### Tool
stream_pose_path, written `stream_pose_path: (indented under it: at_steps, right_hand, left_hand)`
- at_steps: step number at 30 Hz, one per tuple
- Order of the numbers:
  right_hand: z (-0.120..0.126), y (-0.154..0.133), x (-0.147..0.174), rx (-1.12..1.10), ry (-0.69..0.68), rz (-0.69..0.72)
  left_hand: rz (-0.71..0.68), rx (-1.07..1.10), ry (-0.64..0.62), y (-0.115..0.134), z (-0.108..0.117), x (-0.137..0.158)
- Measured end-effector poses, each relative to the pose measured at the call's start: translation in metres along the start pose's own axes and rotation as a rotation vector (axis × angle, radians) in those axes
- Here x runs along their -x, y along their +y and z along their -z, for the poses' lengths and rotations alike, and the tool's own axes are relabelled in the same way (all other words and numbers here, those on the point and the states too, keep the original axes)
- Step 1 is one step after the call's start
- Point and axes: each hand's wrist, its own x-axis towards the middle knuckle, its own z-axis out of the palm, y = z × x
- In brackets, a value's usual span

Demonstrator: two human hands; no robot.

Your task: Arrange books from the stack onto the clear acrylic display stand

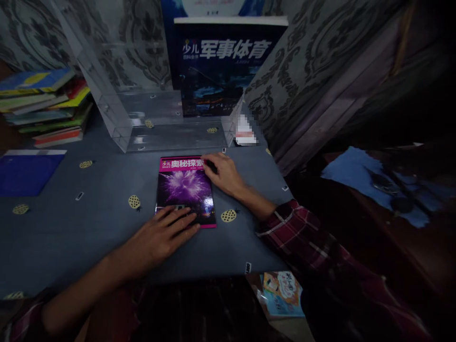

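Note:
A book (185, 183) with a pink border and a purple burst on its cover lies flat on the table. My left hand (171, 235) rests across the book's lower left part, palm down, with its fingers stretched out. At the upper right corner, the bent fingers and thumb of my right hand (224, 173) close around the book's edge. Behind the book stands a clear acrylic rack (117, 116). A dark blue book (221, 85) stands upright in the rack's right part, with another blue book (213, 7) behind and above it.
On the left is a stack of books (46, 104), with a blue book (30, 173) in front of it. The patterned cloth (99, 223) covers the table. Below its front edge shows a colourful book (283, 292). A blue cloth (356, 175) lies at the right.

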Motion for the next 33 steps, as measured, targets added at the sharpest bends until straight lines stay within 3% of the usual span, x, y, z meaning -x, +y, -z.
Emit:
stream_pose_path:
  at_steps: [9, 13, 17, 20, 26, 33]
  right_hand:
    - [-0.001, -0.008, 0.005, 0.138, -0.032, 0.069]
    - [0.000, -0.045, 0.016, 0.143, -0.086, 0.131]
    - [-0.007, -0.096, 0.041, -0.016, -0.246, 0.314]
    - [-0.015, -0.116, 0.058, -0.045, -0.346, 0.374]
    - [-0.017, -0.112, 0.066, 0.009, -0.396, 0.320]
    - [-0.014, -0.105, 0.069, 0.027, -0.356, 0.282]
  left_hand:
    - [0.091, -0.006, 0.049, -0.010, 0.016, 0.042]
    - [0.147, -0.029, 0.100, -0.010, 0.013, 0.052]
    - [0.165, -0.004, 0.157, -0.009, 0.008, 0.051]
    - [0.175, 0.024, 0.164, -0.009, 0.007, 0.049]
    - [0.188, 0.051, 0.164, -0.008, 0.007, 0.047]
    - [0.193, 0.051, 0.187, -0.009, 0.009, 0.046]
